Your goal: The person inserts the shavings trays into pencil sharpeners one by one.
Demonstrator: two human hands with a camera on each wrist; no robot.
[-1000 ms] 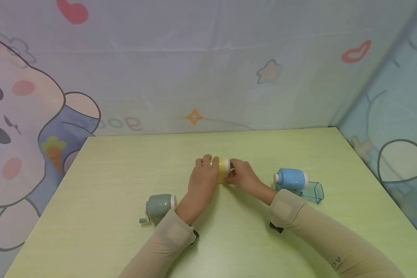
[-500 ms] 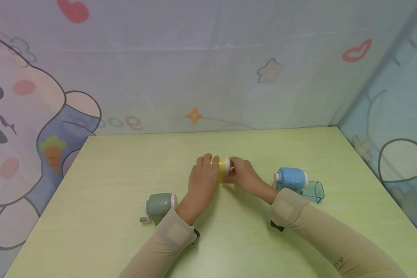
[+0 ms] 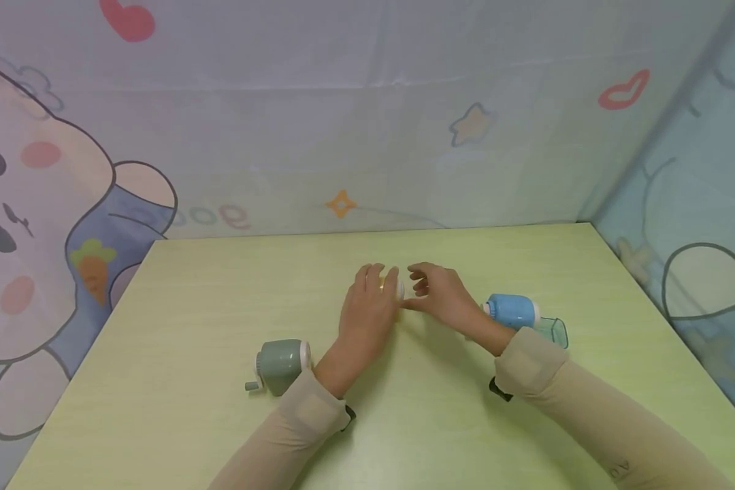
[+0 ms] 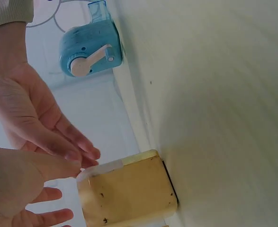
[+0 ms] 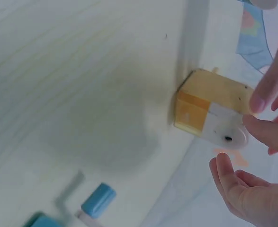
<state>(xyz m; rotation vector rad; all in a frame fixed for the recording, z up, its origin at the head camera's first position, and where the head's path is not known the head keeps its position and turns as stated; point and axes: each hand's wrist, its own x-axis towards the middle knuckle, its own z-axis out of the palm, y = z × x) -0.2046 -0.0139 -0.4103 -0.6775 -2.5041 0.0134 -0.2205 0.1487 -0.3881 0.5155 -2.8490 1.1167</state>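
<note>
A yellow crank-type pencil sharpener (image 4: 129,191) stands on the table. Its white end with a dark hole shows in the right wrist view, while the head view gives only a sliver of it. My left hand (image 3: 367,309) hovers at the sharpener with fingers spread; the left wrist view has its thumb tip by the top corner and its other fingertips apart from the body. Beside the white end is my right hand (image 3: 446,296), fingers loosely bent and apart, thumb close to that end. Whether either thumb touches it I cannot tell. Both hands hold nothing.
To the right stands a blue crank sharpener (image 3: 511,311) with a clear teal drawer or frame (image 3: 553,331) extending from it. A grey-green crank sharpener (image 3: 282,361) stands left of my left forearm. A printed cloth hangs behind the table's (image 3: 220,292) far edge.
Earlier my left hand gripped the yellow sharpener and my right fingers were at its white end. Now both hands have loosened; the left has shifted right over it, the right has opened away.
</note>
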